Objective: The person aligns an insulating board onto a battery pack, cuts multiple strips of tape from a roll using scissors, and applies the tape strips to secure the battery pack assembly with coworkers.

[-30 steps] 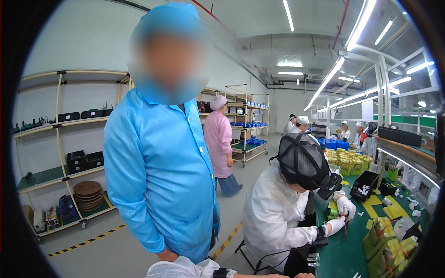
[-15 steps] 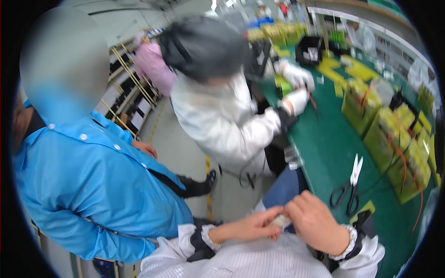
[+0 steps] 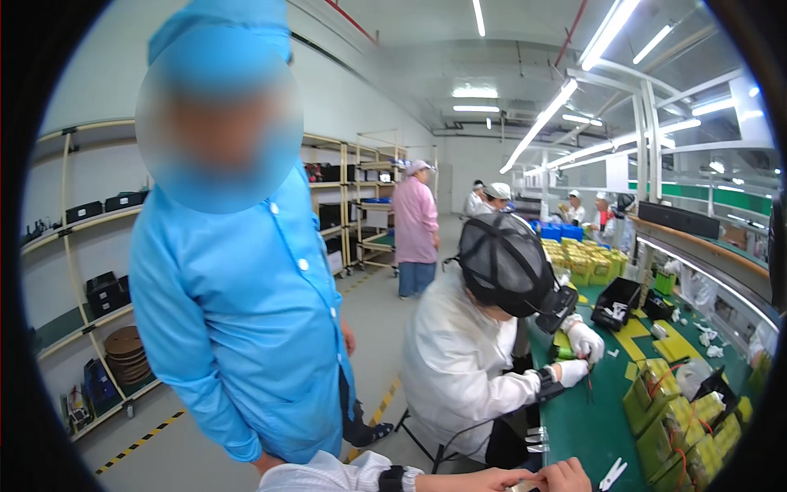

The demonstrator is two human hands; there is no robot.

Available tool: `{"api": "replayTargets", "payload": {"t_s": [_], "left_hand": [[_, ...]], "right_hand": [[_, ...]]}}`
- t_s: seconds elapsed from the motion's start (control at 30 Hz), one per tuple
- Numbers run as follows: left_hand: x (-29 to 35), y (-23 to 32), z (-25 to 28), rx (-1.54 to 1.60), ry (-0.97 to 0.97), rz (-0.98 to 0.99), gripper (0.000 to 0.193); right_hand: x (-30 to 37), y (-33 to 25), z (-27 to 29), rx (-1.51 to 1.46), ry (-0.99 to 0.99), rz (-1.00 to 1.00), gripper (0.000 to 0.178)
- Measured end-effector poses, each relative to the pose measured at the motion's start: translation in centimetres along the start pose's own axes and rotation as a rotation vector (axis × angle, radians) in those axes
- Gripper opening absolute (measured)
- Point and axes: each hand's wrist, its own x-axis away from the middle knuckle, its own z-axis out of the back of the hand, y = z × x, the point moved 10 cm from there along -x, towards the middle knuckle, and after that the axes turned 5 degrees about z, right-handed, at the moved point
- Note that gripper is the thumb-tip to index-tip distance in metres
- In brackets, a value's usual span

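My left hand [image 3: 475,480] and my right hand [image 3: 566,475] meet at the lower edge, mostly cut off by it. Both look closed, fingertips together around a small pale thing [image 3: 523,486] I cannot make out. To the right of my right hand lie scissors [image 3: 611,474] on the green bench [image 3: 586,439], only their blades showing. Beyond, a seated co-worker in white [image 3: 459,361] with a dark cap bends over the bench. The co-worker's gloved hands [image 3: 578,361] hold a thin red and dark item near a green-wrapped block [image 3: 562,346].
Yellow-green wrapped blocks [image 3: 668,410] with red wires stand along the bench's right. A black bin [image 3: 616,302] sits farther back. A person in a blue coat [image 3: 238,328] stands close at my left, before shelves [image 3: 90,221]. Someone in pink [image 3: 416,217] is farther off.
My view has tilted up, so my hands now sit at the lower edge and the room shows. My hands stay together. The co-worker still works at the bench.
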Motion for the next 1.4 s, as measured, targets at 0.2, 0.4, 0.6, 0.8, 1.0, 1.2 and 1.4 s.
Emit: {"api": "replayTargets", "payload": {"t_s": [0.2,0.4,0.6,0.8,1.0,1.2,1.4], "left_hand": [[0.0,1.9,2.4,-0.402,0.244,-0.081,0.032],[-2.0,-1.5,1.1,-0.093,0.065,0.243,0.031],[-5.6,-2.2,3.2,-0.141,0.081,0.331,0.030],[-8.8,1.6,4.4,-0.360,0.064,0.545,0.032],[-8.6,-2.6,7.1,-0.484,0.043,0.687,0.035],[-7.5,-4.8,7.8,-0.151,-0.032,0.612,0.030],[-7.2,-5.4,11.1,-0.143,-0.037,0.591,0.024]], "right_hand": [[-0.7,-0.4,0.3,0.019,0.030,0.068,0.009],[-0.5,3.1,1.7,0.030,0.051,-0.062,0.009],[0.2,10.2,1.8,-0.085,0.142,-0.169,0.014],[1.0,14.3,3.6,-0.168,0.248,-0.433,0.013],[1.9,16.0,-0.1,-0.205,0.184,-0.510,0.013],[1.9,16.5,-2.5,-0.203,0.079,-0.595,0.016],[1.0,17.6,-4.1,-0.336,0.066,-0.765,0.041]]}}
